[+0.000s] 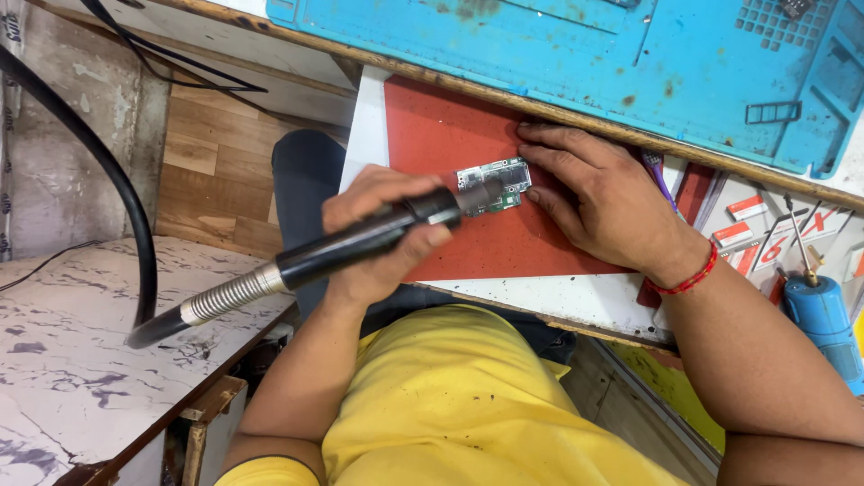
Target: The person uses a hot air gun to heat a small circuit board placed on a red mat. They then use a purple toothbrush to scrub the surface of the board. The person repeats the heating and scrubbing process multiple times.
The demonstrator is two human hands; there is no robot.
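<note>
The left hand (382, 234) wraps its fingers shut around a black hot-air wand with a ribbed metal hose (342, 247), nozzle tipped over a small green circuit board (495, 184). The right hand (603, 202) lies flat, fingers spread, fingertips pinning the board's edge so it cannot slide on the red mat (441, 126). Beyond the fingertips sits a blue silicone work mat (576, 54); by the wrist, a blue gas canister (823, 324).

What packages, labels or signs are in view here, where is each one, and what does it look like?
Small packets: flat red-and-white rectangles, on the right behind the right hand's wrist, beside the red mat.
Printed card: white with red markings, right edge, under a thin metal tool.
Blue canister: plain blue cylinder, far right; no label shows.
No screens are in view.
</note>
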